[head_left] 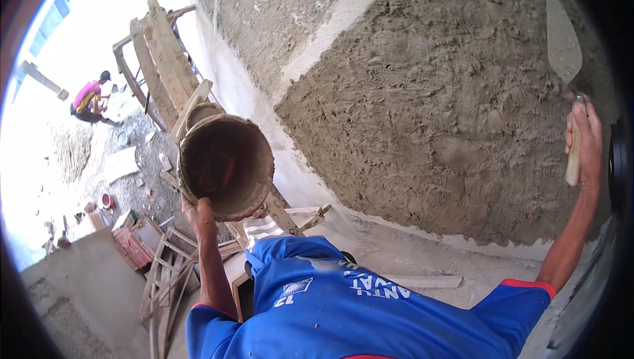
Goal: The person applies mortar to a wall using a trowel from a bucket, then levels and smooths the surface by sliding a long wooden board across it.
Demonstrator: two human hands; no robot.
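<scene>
My left hand (200, 215) grips the near rim of a mortar-caked bucket (262, 161), its mouth tipped toward me. The bucket's inside is dark, and how much it holds I cannot make out. Out to the right, my right hand (586, 131) is wrapped round the wooden handle of a pointed trowel (563, 42). The trowel's grey blade points away from me, close to the wall. Rough wet mortar (422, 115) covers a broad patch of that wall, between my two hands.
Wooden scaffold planks (162, 55) stand beyond the bucket. A wooden ladder-like frame (165, 270) leans at the lower left, near stacked reddish bricks (132, 247). Far below at the left, a person in a pink top (87, 98) crouches on rubble-strewn ground.
</scene>
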